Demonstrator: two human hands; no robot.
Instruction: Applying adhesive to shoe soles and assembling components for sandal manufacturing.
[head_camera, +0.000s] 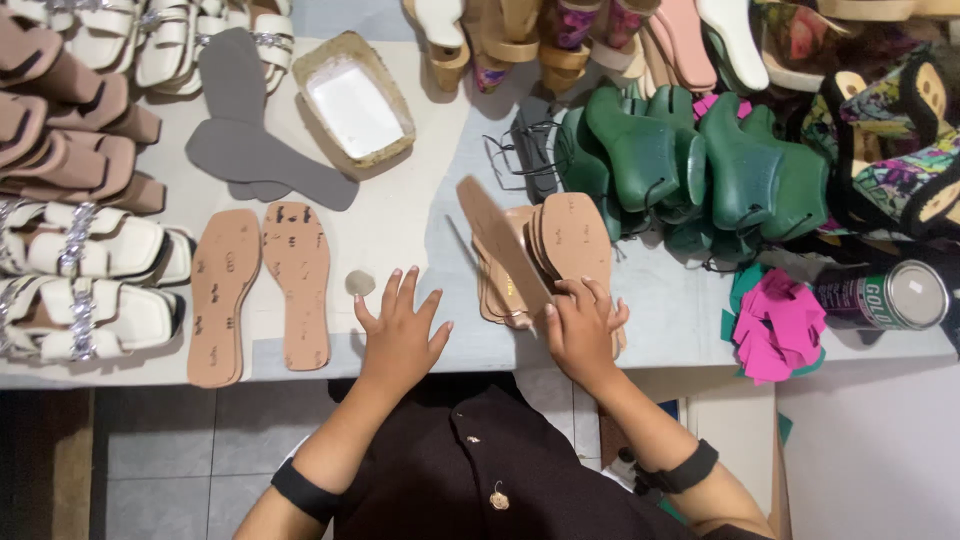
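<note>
Tan insole (500, 248) is held up off the table (400, 215) by the right hand (583, 325), gripped at its near end. Long axis runs diagonally: near end at the fingers, far end pointing up-left, away from the person, tilted on edge so only a narrow face shows. Just beside/under it lies a stack of matching insoles (570, 245), fanned out, long axes roughly front-to-back, touching the right hand's fingers.

Left hand (400, 330) is open, fingers spread, palm down over the table edge w/ nothing in it. Near its fingertips sits a small round grey pad (360, 284), not touching as far as I can tell.

Left of that: two tan insoles (260, 295) flat, side by side, toes away. Beyond them grey sole cutouts (250, 140) and a shallow woven tray (352, 100). Green shoe lasts (690, 160) sit behind the stack; a metal can (885, 295) lies on its side at right, pink scraps (775, 325) beside it.
</note>
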